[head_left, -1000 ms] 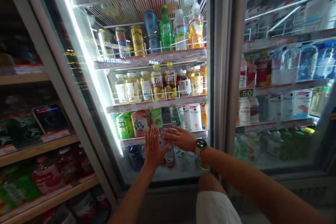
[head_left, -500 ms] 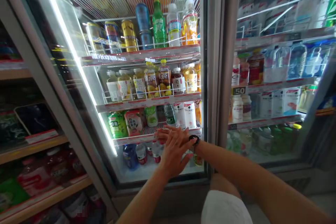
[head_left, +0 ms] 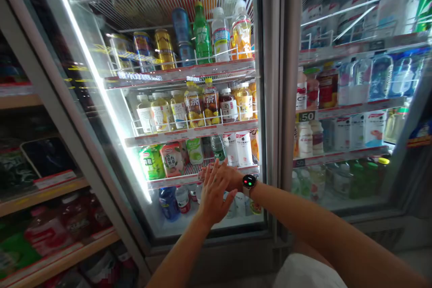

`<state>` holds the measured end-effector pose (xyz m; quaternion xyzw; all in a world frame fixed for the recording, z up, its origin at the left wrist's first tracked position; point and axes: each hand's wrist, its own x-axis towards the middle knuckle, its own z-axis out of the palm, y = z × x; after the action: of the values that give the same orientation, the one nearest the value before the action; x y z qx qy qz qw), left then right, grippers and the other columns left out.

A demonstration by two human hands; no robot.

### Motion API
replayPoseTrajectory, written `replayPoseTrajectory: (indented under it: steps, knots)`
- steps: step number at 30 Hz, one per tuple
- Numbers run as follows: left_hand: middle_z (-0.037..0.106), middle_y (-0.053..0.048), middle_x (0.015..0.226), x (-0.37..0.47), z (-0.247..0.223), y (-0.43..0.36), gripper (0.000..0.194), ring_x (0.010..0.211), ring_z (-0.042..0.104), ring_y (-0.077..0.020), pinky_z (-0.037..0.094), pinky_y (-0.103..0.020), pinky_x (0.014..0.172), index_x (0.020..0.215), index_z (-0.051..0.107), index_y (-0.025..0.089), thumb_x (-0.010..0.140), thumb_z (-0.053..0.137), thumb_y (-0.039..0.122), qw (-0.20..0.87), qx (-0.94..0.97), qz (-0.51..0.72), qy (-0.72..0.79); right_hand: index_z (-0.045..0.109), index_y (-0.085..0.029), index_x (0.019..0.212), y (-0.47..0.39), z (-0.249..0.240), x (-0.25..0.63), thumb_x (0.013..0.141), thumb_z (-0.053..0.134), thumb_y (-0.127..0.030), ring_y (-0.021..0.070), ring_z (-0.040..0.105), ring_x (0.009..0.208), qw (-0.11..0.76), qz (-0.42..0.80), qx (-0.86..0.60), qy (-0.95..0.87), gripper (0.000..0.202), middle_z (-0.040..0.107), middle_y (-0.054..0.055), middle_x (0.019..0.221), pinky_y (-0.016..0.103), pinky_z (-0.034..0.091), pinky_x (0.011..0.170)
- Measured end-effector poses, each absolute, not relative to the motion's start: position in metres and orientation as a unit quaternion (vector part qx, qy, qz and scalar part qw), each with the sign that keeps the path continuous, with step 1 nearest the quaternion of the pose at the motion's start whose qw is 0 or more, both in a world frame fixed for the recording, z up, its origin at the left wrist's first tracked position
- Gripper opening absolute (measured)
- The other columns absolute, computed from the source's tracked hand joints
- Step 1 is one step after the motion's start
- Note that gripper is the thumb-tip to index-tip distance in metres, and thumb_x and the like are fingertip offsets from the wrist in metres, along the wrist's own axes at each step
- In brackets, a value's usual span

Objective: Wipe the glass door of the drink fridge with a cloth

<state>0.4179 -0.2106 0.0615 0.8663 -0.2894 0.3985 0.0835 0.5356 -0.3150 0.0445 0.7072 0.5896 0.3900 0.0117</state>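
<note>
My left hand (head_left: 215, 191) reaches up from the lower left, fingers stretched out and thumb apart. It lies over, and seems to touch, my right hand (head_left: 232, 176), which comes in from the right with its fingers pointing left. The left fingers partly hide the right ones. Neither hand shows anything held. A smartwatch (head_left: 249, 181) sits on my right wrist, its round dark screen lit with a red and a green spot. Just beyond the hands, a clear bottle with a green label (head_left: 218, 146) leans on a cooler shelf.
A lit drinks cooler fills the middle, with green tea packs (head_left: 151, 162), tea bottles (head_left: 211, 101) and cans (head_left: 164, 49) on shelves. A metal post (head_left: 285, 99) divides it from a second cooler section. Wooden shelves (head_left: 60, 252) with drinks stand at left. Pale cloth (head_left: 308, 272) shows below.
My left thumb has come away from the watch, and the left hand has shifted slightly left. The watch screen, dark before, now shows red and green spots.
</note>
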Motion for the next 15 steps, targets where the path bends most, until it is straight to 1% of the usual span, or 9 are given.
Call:
replayPoseTrajectory:
  steps: [3, 5, 8, 11, 13, 15]
  knots:
    - [0.023, -0.008, 0.161, 0.423, 0.056, -0.196, 0.058, 0.15, 0.013, -0.0294, 0.025, -0.056, 0.118, 0.153, 0.024, 0.028, 0.097, 0.042, 0.03, 0.094, 0.842, 0.468, -0.252, 0.064, -0.02, 0.123, -0.319, 0.05, 0.536, 0.095, 0.055, -0.024, 0.021, 0.048, 0.132, 0.031, 0.383, 0.683, 0.621, 0.03, 0.06, 0.008, 0.135, 0.041, 0.037, 0.113]
    - [0.019, -0.007, 0.162, 0.429, 0.052, -0.183, 0.061, 0.15, 0.013, -0.0296, 0.023, -0.056, 0.119, 0.153, 0.023, 0.029, 0.096, 0.043, 0.025, 0.098, 0.819, 0.522, -0.217, 0.064, -0.02, 0.122, -0.321, 0.053, 0.534, 0.096, 0.051, -0.023, 0.0196, 0.047, 0.133, 0.037, 0.381, 0.673, 0.633, 0.029, 0.059, 0.008, 0.136, 0.041, 0.036, 0.115]
    - [0.016, -0.007, 0.163, 0.439, 0.048, -0.164, 0.064, 0.15, 0.012, -0.0294, 0.021, -0.055, 0.12, 0.154, 0.02, 0.028, 0.095, 0.046, 0.024, 0.095, 0.799, 0.568, -0.173, 0.064, -0.018, 0.122, -0.324, 0.055, 0.531, 0.098, 0.047, -0.019, 0.0193, 0.044, 0.136, 0.038, 0.383, 0.666, 0.639, 0.029, 0.055, 0.008, 0.141, 0.042, 0.036, 0.116]
    - [0.015, -0.008, 0.163, 0.443, 0.048, -0.159, 0.066, 0.15, 0.011, -0.0286, 0.019, -0.053, 0.121, 0.154, 0.017, 0.026, 0.095, 0.047, 0.024, 0.097, 0.794, 0.58, -0.155, 0.063, -0.018, 0.122, -0.323, 0.053, 0.531, 0.097, 0.048, -0.017, 0.0195, 0.042, 0.138, 0.037, 0.379, 0.665, 0.642, 0.029, 0.054, 0.009, 0.142, 0.043, 0.036, 0.116]
    - [0.017, -0.007, 0.163, 0.438, 0.052, -0.165, 0.063, 0.15, 0.013, -0.0282, 0.019, -0.054, 0.121, 0.154, 0.02, 0.026, 0.095, 0.045, 0.022, 0.104, 0.796, 0.57, -0.173, 0.065, -0.019, 0.12, -0.321, 0.05, 0.532, 0.096, 0.05, -0.018, 0.0191, 0.042, 0.138, 0.035, 0.373, 0.67, 0.641, 0.028, 0.056, 0.009, 0.14, 0.042, 0.037, 0.116]
    - [0.027, -0.005, 0.16, 0.43, 0.058, -0.178, 0.057, 0.15, 0.017, -0.0275, 0.022, -0.055, 0.12, 0.151, 0.028, 0.029, 0.096, 0.04, 0.02, 0.101, 0.801, 0.542, -0.232, 0.066, -0.021, 0.117, -0.319, 0.047, 0.535, 0.095, 0.053, -0.019, 0.0189, 0.046, 0.135, 0.031, 0.364, 0.684, 0.632, 0.026, 0.058, 0.009, 0.137, 0.04, 0.039, 0.114]
